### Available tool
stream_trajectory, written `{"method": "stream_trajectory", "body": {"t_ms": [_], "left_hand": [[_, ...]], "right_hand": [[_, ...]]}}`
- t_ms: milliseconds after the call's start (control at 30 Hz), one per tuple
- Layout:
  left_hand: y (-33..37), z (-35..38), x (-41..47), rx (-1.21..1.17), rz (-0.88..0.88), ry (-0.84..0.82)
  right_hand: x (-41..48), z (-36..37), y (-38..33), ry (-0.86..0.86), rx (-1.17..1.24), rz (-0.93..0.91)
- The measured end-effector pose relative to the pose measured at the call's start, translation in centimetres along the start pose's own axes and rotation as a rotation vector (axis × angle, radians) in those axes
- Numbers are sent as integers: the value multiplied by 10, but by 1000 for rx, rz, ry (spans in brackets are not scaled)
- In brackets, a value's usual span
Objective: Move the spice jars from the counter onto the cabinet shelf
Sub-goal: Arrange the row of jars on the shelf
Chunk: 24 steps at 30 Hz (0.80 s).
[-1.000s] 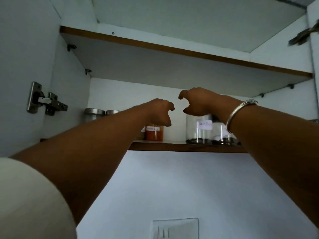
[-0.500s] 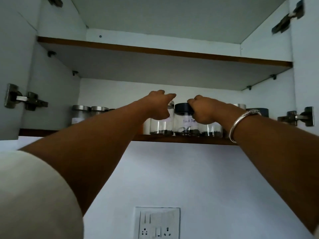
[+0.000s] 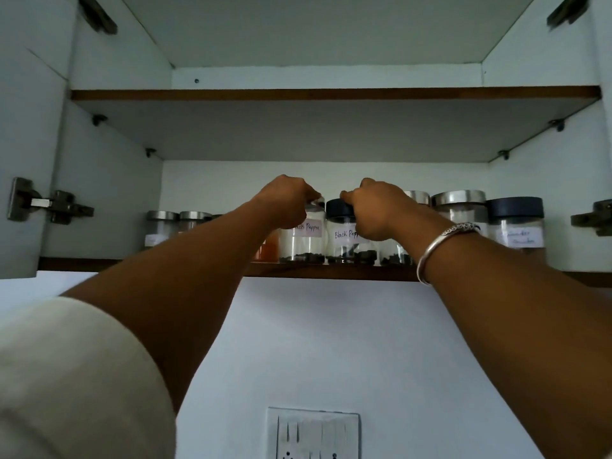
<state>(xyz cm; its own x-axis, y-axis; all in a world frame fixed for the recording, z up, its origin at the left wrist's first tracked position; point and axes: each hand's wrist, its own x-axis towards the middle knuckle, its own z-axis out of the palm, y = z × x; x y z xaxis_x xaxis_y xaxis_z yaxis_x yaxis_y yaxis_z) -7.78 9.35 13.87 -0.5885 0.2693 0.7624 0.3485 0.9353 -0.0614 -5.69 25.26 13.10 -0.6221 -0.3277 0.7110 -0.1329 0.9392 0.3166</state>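
Observation:
Two clear jars labelled "Black Pepper" stand side by side on the lower cabinet shelf. My left hand grips the top of the silver-lidded jar. My right hand, with a silver bangle on its wrist, grips the black lid of the other jar. Both jars rest on the shelf with dark peppercorns at the bottom. A third jar with peppercorns is mostly hidden behind my right hand.
More jars line the shelf: two silver-lidded ones at the left, an orange spice jar, then a silver-lidded jar and a black-lidded jar at the right. Door hinges flank the opening. An upper shelf sits overhead; a wall socket lies below.
Both hands have come down from above the jars onto the two pepper jar tops and curled round them. The view has shifted so that more of the shelf's right side shows.

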Motion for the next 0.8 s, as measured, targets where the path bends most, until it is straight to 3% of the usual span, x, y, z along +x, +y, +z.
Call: {"method": "stream_trajectory", "body": {"t_ms": [567, 800], "left_hand": [[-44, 77, 75, 155, 67, -158], [-60, 97, 97, 237, 75, -241]], "right_hand": [[100, 74, -19, -264, -150, 42], [132, 106, -17, -269, -116, 67]]}}
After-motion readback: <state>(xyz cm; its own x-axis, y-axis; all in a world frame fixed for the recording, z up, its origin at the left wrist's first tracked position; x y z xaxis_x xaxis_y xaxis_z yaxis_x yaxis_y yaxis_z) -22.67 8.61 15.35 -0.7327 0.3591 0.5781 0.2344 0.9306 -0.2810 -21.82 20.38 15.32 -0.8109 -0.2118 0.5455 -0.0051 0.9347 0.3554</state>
